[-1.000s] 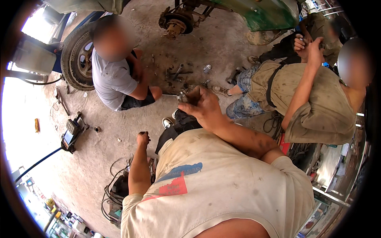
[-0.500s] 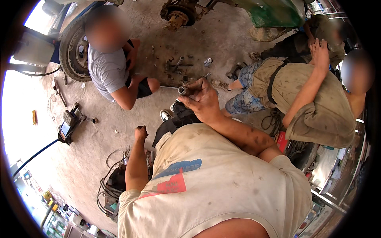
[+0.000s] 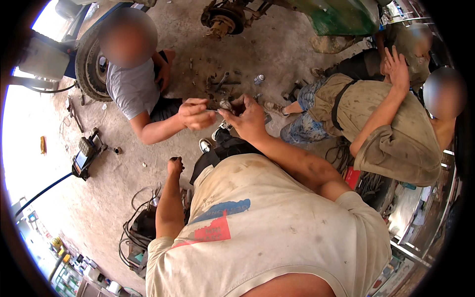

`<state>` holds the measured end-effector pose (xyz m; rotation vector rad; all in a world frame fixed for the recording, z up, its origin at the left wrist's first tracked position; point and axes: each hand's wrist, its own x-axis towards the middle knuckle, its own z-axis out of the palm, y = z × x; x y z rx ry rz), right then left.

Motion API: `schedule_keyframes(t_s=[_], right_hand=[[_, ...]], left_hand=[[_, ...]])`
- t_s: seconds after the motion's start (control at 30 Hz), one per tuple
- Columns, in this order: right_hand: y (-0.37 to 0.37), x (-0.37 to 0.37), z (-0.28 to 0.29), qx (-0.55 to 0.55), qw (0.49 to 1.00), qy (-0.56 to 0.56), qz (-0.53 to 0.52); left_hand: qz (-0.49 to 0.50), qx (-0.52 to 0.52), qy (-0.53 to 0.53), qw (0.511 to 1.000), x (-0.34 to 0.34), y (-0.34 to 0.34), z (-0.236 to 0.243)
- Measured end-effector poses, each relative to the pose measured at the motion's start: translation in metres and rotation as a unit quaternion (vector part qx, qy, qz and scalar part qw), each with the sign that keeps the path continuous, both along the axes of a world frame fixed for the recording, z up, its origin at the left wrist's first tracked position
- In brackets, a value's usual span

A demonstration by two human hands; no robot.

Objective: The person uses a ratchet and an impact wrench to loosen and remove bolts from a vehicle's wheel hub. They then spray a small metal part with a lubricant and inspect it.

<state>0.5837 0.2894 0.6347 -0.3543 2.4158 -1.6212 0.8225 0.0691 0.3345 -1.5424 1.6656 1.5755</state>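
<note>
My right hand point(image 3: 247, 121) is raised in front of my body. Its thumb and fingers pinch a short, hollow metal part point(image 3: 225, 105) that looks like a socket. A co-worker's hand point(image 3: 195, 115) reaches in from the left, its fingertips close to that part; whether they touch it is unclear. Something thin may be between those fingertips, too small to make out. Down at my left side hangs my left hand point(image 3: 174, 167), fingers curled and dark. What it holds, if anything, is hidden.
Wrenches and other tools point(image 3: 222, 81) lie on the concrete floor beyond my hands, near a spray can point(image 3: 259, 79). A wheel hub point(image 3: 220, 24) is at the top. A tyre point(image 3: 91, 64) stands behind the crouching co-worker. Other people stand at right. Cables point(image 3: 129, 237) lie at lower left.
The co-worker's arm has come up and stretched right toward the part in my right hand. My right hand has turned, so the part's open end no longer faces me. My left hand has stayed still.
</note>
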Motion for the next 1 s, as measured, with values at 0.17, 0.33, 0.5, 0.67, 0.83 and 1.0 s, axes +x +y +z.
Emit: schedule_keyframes(t_s=[0.17,0.33,0.5,0.67,0.83,1.0], right_hand=[[-0.009,-0.009,-0.036,0.042,0.996,0.082,-0.017],[-0.009,-0.016,-0.037,0.039,0.996,0.076,-0.012],[-0.014,-0.021,-0.043,0.016,0.997,0.075,0.009],[-0.023,-0.023,-0.044,-0.032,0.998,0.042,0.027],[0.003,-0.029,-0.100,0.113,0.992,0.036,0.045],[0.101,-0.010,-0.202,0.372,0.923,0.007,0.096]], left_hand=[[-0.005,-0.011,-0.006,1.000,-0.002,0.001,0.011],[-0.039,-0.025,-0.005,0.999,0.008,-0.005,-0.005],[0.018,0.007,-0.002,1.000,0.019,0.000,-0.020],[0.014,0.008,0.001,1.000,0.016,0.000,-0.006],[0.012,-0.006,0.014,1.000,0.015,-0.005,0.003],[0.010,-0.018,-0.003,1.000,0.019,0.003,0.008]])
